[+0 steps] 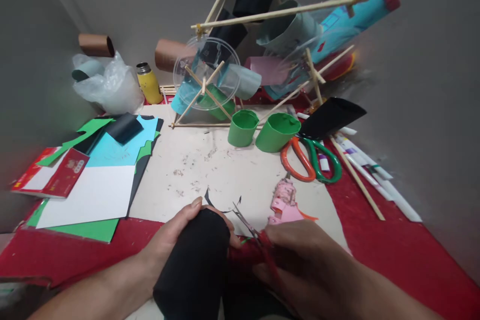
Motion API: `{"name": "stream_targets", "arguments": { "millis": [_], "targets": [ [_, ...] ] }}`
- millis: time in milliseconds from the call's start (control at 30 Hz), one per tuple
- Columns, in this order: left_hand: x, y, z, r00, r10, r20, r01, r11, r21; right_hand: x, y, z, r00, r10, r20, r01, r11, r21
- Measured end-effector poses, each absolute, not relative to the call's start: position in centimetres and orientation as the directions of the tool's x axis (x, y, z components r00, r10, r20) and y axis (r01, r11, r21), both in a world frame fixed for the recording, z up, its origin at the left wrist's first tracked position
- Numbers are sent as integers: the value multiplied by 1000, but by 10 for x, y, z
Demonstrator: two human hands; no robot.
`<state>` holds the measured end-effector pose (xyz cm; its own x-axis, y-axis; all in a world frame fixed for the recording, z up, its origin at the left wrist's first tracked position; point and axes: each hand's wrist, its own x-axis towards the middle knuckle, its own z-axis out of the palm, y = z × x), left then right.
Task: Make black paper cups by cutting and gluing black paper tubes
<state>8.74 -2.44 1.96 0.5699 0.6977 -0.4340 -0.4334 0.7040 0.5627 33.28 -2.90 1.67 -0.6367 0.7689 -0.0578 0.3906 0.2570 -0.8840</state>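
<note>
My left hand [172, 235] is wrapped round a black paper tube [197, 260] near the bottom centre, thumb on its far rim. My right hand [296, 260] is closed on small red-handled scissors [253, 234], whose open blades point at the tube's upper edge. A thin black paper strip [215, 206] curls away from the tube onto the beige board [210, 170]. A pink glue gun [285, 202] lies just beyond my right hand.
Two green paper cups [262, 130], orange and green scissors [311, 162], a black sheet [330, 116] and glue sticks [371, 172] lie at the right. Coloured paper sheets [101, 170] are stacked at the left. A stick-frame wheel with cups [270, 45] stands behind, next to a yellow bottle [149, 83].
</note>
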Motion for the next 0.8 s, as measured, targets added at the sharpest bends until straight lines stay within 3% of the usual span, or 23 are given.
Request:
{"name": "stream_targets", "arguments": {
  "millis": [100, 233, 500, 800],
  "targets": [
    [89, -26, 19, 563, 693, -451, -440, 713, 546, 333, -32, 21, -601, 792, -110, 377, 159, -912],
    [91, -26, 20, 599, 668, -442, -472, 740, 479, 333, -29, 32, -622, 773, -130, 397, 167, -903],
    [84, -23, 31, 602, 725, -335, -488, 666, 564, 332, -26, 39, -683, 709, -176, 439, 206, -874],
    [79, -21, 37, 549, 792, -268, -516, 573, 637, 331, -24, 34, -682, 731, -33, 556, 488, -673]
  ]
}}
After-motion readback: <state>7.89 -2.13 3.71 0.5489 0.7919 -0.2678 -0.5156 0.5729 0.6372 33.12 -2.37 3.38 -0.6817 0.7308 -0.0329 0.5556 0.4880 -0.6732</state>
